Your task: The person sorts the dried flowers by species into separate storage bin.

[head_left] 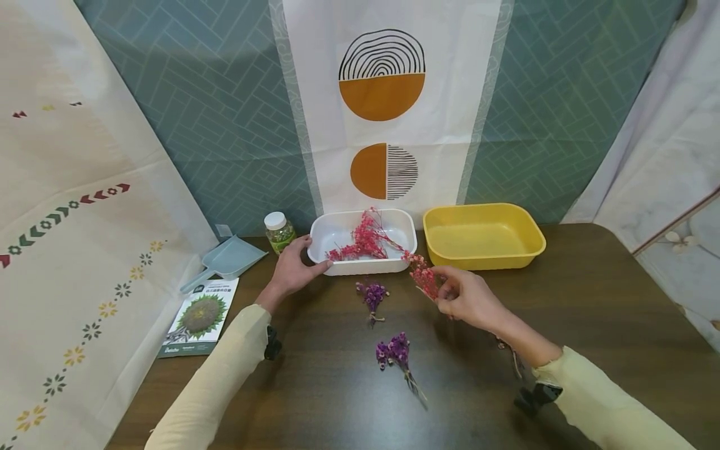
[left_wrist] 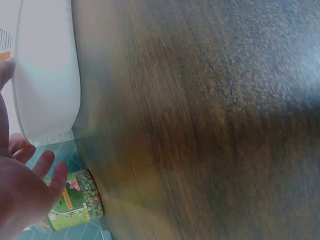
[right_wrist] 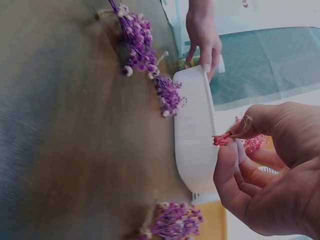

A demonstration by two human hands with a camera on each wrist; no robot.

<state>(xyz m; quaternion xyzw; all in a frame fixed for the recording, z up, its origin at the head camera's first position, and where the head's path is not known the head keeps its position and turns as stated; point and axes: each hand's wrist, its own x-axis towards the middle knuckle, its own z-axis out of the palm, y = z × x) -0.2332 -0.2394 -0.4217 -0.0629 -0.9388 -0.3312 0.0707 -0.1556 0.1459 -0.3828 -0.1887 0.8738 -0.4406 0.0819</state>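
Note:
My left hand rests its thumb and fingertips on the rim at the left end of a white plastic tub, fingers spread. Inside the tub lie red dried flowers. At the tub's front right corner, my right hand pinches a small bunch of red dried flowers between thumb and fingers. Its cut stem ends and twine show at the fingertips in the right wrist view. Two purple dried flower bunches lie on the table before the tub.
A yellow tub stands right of the white one. Behind my left hand is a white-lidded jar. A blue dustpan and a sunflower packet lie at the left. Another bunch is partly under my right forearm.

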